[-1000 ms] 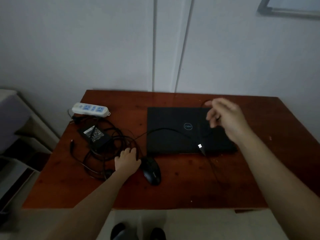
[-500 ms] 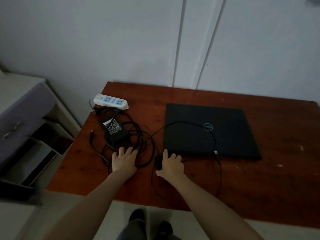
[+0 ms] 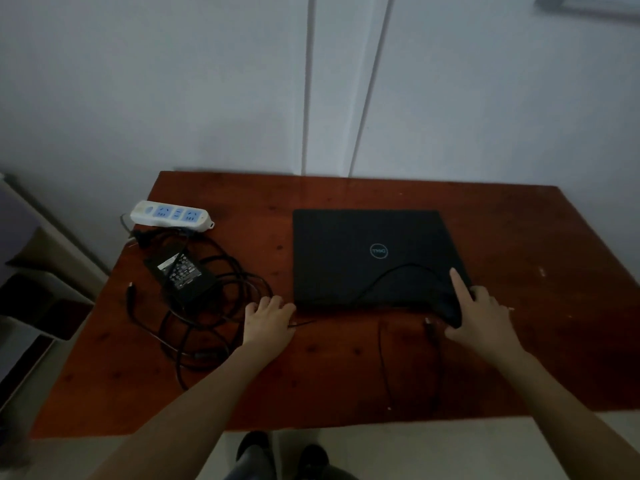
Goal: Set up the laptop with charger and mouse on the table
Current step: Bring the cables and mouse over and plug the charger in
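Against a pale wall (image 3: pixel 173 98), the desk (image 3: pixel 346 375) carries the closed laptop (image 3: pixel 346 258), with the charger (image 3: pixel 180 271) and its floppy, tangled cable to the laptop's left. At the laptop's near right corner the right hand (image 3: pixel 481 317) grasps the probably light, smooth mouse (image 3: pixel 452 315); at its near left corner the left hand (image 3: pixel 268 318) rests relaxed, seemingly empty. The charger is best lifted by its stiff brick.

The mouse (image 3: pixel 450 311) sits mostly buried under the right hand (image 3: pixel 483 315) — charger (image 3: pixel 180 271) label print too small to read.
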Motion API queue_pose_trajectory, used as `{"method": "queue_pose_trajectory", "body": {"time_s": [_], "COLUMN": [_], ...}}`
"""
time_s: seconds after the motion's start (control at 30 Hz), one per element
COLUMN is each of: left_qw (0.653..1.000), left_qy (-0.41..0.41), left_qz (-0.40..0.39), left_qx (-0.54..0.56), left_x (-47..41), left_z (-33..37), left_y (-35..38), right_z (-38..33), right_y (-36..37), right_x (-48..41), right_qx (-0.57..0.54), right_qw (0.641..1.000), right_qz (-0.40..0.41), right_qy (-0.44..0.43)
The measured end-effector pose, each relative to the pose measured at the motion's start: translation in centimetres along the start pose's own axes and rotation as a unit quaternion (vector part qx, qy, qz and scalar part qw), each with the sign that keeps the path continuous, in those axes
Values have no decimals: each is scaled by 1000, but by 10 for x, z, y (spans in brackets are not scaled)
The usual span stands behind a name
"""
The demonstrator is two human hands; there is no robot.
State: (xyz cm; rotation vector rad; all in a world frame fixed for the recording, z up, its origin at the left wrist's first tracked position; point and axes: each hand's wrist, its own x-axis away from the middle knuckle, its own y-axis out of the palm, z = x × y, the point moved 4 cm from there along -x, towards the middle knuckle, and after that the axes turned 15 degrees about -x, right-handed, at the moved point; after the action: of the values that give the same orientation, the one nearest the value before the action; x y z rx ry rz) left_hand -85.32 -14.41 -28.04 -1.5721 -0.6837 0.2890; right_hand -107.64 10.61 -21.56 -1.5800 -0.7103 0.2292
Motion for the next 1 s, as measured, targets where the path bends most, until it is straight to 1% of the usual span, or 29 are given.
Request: {"method": "queue_pose_trajectory", "body": {"time_s": [0.1, 0.13, 0.17, 0.2, 0.23, 0.27, 0.3, 0.33, 0.37, 0.4, 0.43, 0.47, 0.5, 0.53, 0.6, 0.67, 0.7, 0.77, 0.83, 0.87, 0.9, 0.93, 0.97, 1.0], "left_qw": [1000, 1000, 997, 986, 957, 901, 825, 748, 684, 634, 601, 591, 609, 641, 721, 803, 840, 898, 940, 960, 977, 989, 996, 998], "left_qy": [18, 8, -22, -72, -136, -204, -266, -312, -342, -361, -372, -374, -366, -354, -313, -272, -259, -250, -232, -205, -162, -108, -50, 0], "left_qz": [-17, -22, -26, -26, -24, -16, -11, -4, 6, 22, 33, 42, 47, 45, 34, 4, -14, -40, -53, -47, -32, -15, -7, -9], "left_qx": [-12, 10, 64, 146, 257, 382, 498, 586, 644, 684, 707, 714, 702, 680, 617, 530, 477, 361, 246, 185, 132, 97, 79, 61], "left_x": [-10, -12, -13, -13, -14, -15, -17, -18, -20, -20, -21, -23, -26, -30, -38, -45, -47, -44, -39, -36, -34, -32, -30, -28], "left_z": [10, 9, 4, -3, -13, -24, -35, -46, -56, -65, -73, -79, -84, -88, -88, -82, -79, -72, -57, -44, -28, -7, 14, 35], "left_y": [-3, -4, -7, -12, -19, -28, -35, -43, -50, -57, -63, -70, -76, -83, -92, -91, -86, -75, -67, -66, -65, -64, -61, -56], "right_z": [26, 36, 47, 58, 72, 85, 99, 112, 126, 140, 156, 170, 181, 189, 199, 195, 191, 178, 165, 157, 145, 127, 103, 74], "right_y": [4, 5, 5, 3, 3, 2, 3, 4, 7, 10, 14, 18, 21, 24, 34, 46, 52, 58, 55, 52, 48, 42, 38, 35], "right_x": [-6, -8, -11, -13, -17, -20, -24, -27, -30, -32, -35, -36, -36, -37, -40, -41, -41, -36, -30, -27, -26, -25, -27, -31], "right_qx": [7, -5, -30, -64, -94, -115, -138, -170, -207, -236, -248, -250, -247, -237, -202, -182, -192, -233, -251, -234, -196, -145, -101, -80], "right_qw": [1000, 999, 999, 996, 993, 989, 984, 976, 963, 948, 933, 920, 909, 903, 902, 903, 900, 890, 884, 890, 907, 931, 958, 979], "right_qz": [-17, -13, -8, -2, 0, -2, -10, -17, -19, -16, -11, -13, -22, -34, -48, -43, -34, -11, 15, 22, 28, 40, 57, 79], "right_qy": [19, 29, 44, 60, 76, 90, 110, 136, 172, 214, 259, 301, 335, 357, 379, 388, 391, 392, 395, 391, 372, 332, 264, 170]}}
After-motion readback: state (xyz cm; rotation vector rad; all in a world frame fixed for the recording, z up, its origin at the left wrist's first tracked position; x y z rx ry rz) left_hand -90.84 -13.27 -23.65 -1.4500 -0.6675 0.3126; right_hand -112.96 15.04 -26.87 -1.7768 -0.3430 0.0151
